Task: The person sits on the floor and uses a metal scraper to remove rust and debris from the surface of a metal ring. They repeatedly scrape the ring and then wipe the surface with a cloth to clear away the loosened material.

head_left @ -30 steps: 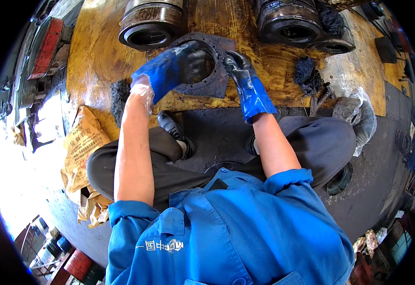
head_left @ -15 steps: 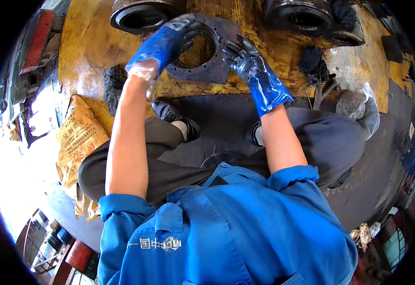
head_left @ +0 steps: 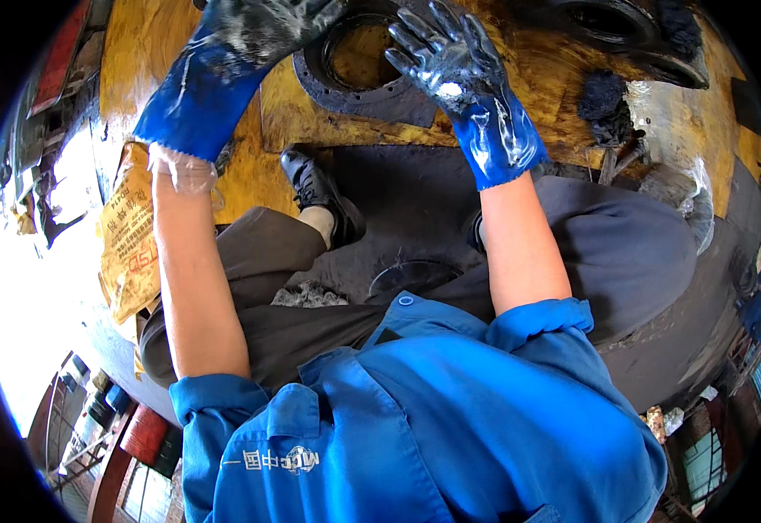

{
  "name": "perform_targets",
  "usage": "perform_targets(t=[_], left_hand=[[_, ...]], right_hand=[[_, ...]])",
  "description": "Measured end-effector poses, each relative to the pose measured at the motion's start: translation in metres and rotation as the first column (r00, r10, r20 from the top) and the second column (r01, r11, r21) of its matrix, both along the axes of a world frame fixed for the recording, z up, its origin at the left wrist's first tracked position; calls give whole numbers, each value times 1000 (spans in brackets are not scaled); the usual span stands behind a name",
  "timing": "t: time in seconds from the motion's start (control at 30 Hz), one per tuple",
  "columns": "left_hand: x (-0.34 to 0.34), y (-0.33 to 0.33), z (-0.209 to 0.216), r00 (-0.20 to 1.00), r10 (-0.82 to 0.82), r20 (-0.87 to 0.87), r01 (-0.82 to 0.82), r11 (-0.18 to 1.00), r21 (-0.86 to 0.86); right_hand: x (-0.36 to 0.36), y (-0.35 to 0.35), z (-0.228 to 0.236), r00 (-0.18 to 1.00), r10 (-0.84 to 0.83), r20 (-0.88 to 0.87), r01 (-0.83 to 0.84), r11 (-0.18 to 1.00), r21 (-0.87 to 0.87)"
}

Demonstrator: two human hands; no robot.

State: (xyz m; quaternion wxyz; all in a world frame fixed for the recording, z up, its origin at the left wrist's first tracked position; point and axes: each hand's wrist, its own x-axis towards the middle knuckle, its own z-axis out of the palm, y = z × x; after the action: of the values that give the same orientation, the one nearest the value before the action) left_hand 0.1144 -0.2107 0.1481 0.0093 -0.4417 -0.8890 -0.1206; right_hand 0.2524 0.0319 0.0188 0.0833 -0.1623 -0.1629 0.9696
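Long blue gloves coated in dark, shiny grease cover both hands. My left hand (head_left: 263, 30) hovers at the upper left, its fingers stretched toward the right and slightly blurred; no held thing shows. Clear film wraps the wrist below its cuff. To the right, my right hand (head_left: 452, 65) is spread with the palm showing, a bright wet patch on it and nothing in its fingers. Between and beyond the hands lies a dark, greasy flange plate (head_left: 332, 91) with a large round opening and small holes along its rim. My right hand covers part of its right side.
A greasy ring-shaped part (head_left: 602, 22) lies at the far right. Black, grimy rags (head_left: 604, 105) sit on the yellow-brown stained board (head_left: 293, 118). A brown paper sack (head_left: 128, 235) is by my left knee, clear plastic (head_left: 703, 209) by my right. My shoe (head_left: 315, 187) stands near the board.
My left hand has moved up and to the left, closer to the camera. My right hand has risen a little and its palm has turned into view. The whole view has shifted slightly.
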Motion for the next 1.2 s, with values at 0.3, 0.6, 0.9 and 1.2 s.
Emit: perform_targets(t=[0.3, 0.6, 0.9, 1.2], left_hand=[[-7, -50, -30, 712, 13, 702, -456, 768, 449], [-7, 56, -72, 455, -477, 752, -111, 808, 579], [73, 89, -130, 879, -6, 476, -108, 972, 211], [58, 111, -154, 584, -128, 802, -394, 818, 418]], right_hand=[[-18, -11, -15, 991, 132, -22, -128, 984, 126], [-2, -6, -52, 985, 50, 164, -86, 970, 226], [50, -22, 7, 852, 26, 524, -416, 641, 645], [-2, -52, 47, 763, 65, 643, -447, 772, 452]])
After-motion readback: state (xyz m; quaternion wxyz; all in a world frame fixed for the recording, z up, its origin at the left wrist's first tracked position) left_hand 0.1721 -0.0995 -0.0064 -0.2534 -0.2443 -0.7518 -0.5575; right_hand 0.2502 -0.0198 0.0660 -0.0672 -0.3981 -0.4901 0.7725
